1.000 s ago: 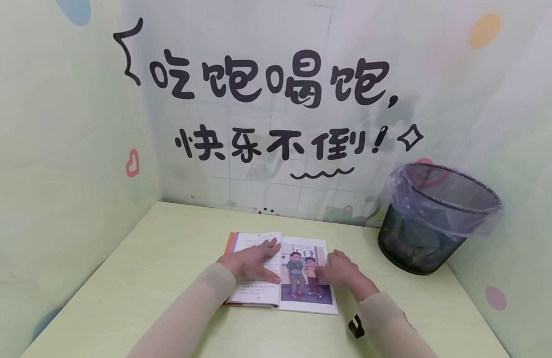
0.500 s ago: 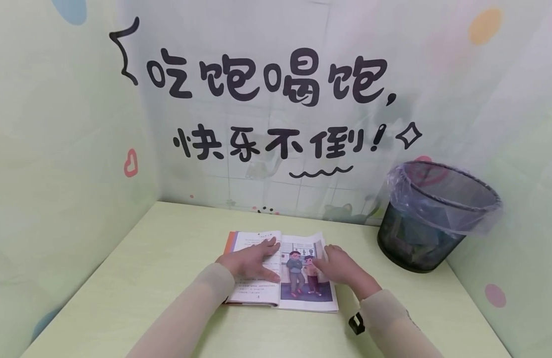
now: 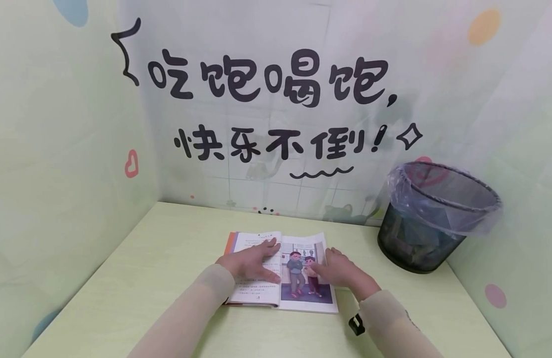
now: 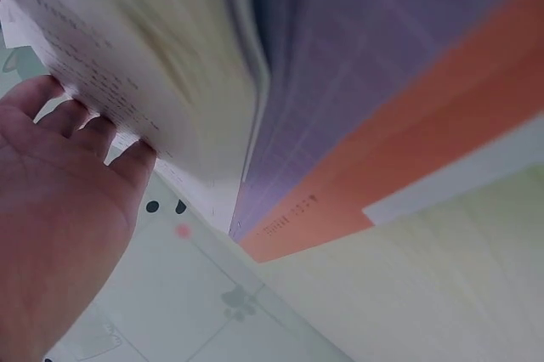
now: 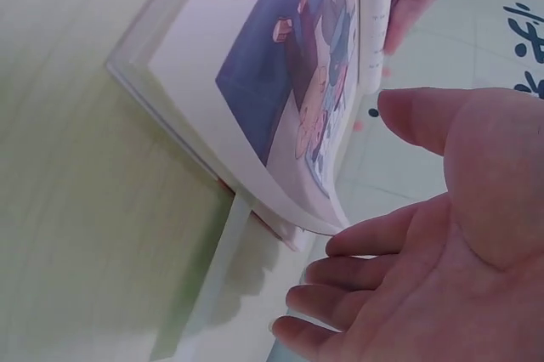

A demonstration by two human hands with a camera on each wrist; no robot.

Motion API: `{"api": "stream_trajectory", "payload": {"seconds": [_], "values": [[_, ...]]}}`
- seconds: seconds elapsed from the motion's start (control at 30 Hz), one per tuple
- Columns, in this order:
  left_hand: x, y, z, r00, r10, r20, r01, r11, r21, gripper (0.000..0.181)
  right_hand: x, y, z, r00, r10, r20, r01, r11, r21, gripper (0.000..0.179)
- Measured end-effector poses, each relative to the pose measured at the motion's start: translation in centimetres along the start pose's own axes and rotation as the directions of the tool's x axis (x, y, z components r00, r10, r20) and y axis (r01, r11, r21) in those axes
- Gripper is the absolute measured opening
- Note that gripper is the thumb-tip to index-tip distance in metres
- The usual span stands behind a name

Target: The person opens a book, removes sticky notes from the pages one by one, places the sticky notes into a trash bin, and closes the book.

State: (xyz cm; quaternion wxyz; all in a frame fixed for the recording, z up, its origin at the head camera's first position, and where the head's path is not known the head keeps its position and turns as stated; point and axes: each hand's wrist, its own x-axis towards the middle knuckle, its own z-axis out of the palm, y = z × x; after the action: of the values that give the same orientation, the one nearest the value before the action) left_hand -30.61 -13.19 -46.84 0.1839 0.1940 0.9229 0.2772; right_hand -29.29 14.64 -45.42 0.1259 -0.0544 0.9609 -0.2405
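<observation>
An open book lies on the table, with printed text on its left page and a picture of two figures on its right page. My left hand rests on the left page with fingers spread toward the fold. At the right page's outer edge is my right hand, its thumb reaching over the picture. In the right wrist view, the page's corner curves up against the index fingertip, while the thumb stands apart from the paper. An orange and purple cover flap shows in the left wrist view.
A black mesh bin with a clear plastic liner stands at the table's back right. A printed wall sheet with black lettering encloses the back and sides. A small black object shows beside the right cuff.
The right page's upper outer corner has risen since one second ago, and the right hand has shifted slightly left. The left hand stays in place.
</observation>
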Motion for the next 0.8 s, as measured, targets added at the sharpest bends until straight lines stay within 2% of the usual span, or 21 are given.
{"api": "stream_trajectory", "payload": {"seconds": [0.13,0.2,0.3,0.43,0.57,0.63,0.7,0.8], "values": [[0.0,0.1,0.0,1.0,0.003,0.001,-0.003,1.0,0.001,0.104,0.1,-0.1,-0.3,0.997,-0.058,-0.056,0.061,0.997,0.056,0.073],[0.0,0.0,0.0,1.0,0.005,-0.002,-0.005,1.0,0.003,0.104,0.2,-0.4,-0.5,0.993,-0.082,-0.084,0.093,0.985,0.145,0.065],[0.0,0.0,0.0,1.0,0.006,-0.006,-0.006,1.0,-0.003,0.104,0.2,-0.7,-0.9,0.991,-0.095,-0.096,0.121,0.943,0.311,0.058],[-0.1,-0.1,0.0,1.0,0.005,-0.012,-0.005,1.0,-0.025,0.105,0.1,-0.9,-1.2,0.992,-0.109,-0.069,0.129,0.828,0.545,0.057],[-0.1,-0.2,0.1,1.0,0.001,-0.018,-0.002,0.999,-0.045,0.106,0.4,-0.8,-0.8,0.995,-0.093,-0.033,0.086,0.654,0.751,0.06],[-0.2,-0.3,0.1,1.0,0.002,-0.021,-0.003,0.999,-0.048,0.106,0.7,-0.6,0.0,0.996,-0.081,-0.022,0.065,0.585,0.808,0.058],[-0.2,-0.4,0.1,1.0,0.003,-0.024,-0.004,0.999,-0.051,0.106,0.9,-0.3,1.0,0.995,-0.095,-0.017,0.068,0.564,0.823,0.053],[-0.4,-0.6,0.0,1.0,0.016,-0.024,-0.017,0.999,-0.051,0.106,0.9,0.3,2.3,0.987,-0.162,-0.016,0.106,0.569,0.816,0.052]]}}
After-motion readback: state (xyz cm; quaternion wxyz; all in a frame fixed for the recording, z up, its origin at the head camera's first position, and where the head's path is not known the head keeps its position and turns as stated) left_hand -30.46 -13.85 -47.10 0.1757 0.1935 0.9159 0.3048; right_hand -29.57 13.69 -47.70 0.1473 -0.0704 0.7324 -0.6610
